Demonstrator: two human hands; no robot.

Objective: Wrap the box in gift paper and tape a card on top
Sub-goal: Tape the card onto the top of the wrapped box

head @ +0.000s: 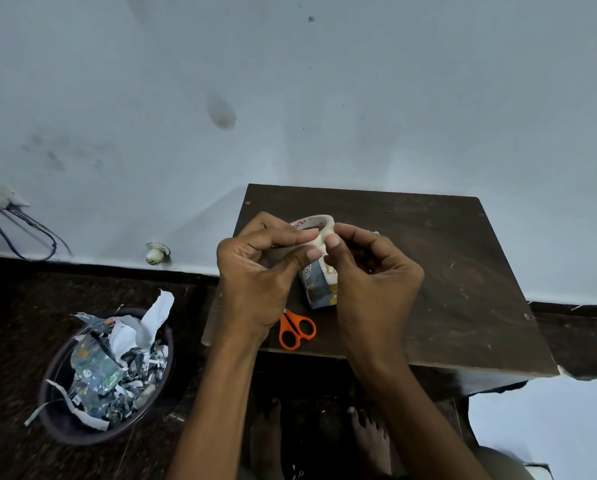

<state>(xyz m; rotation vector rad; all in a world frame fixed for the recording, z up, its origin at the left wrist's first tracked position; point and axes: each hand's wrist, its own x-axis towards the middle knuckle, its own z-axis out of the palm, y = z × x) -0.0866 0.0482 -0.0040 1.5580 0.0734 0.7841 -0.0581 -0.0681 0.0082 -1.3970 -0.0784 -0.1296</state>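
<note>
Both hands pinching tape roll point(316, 227) above wrapped box point(319, 285), picking for tape end; next needing strip pulled, cut with scissors point(295, 330).

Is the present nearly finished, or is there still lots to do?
Partly done. The box on the table already wears patterned paper. Right now the left hand holds the tape roll while the right hand picks at its edge. No card shows yet, so taping one on top is left.
</note>
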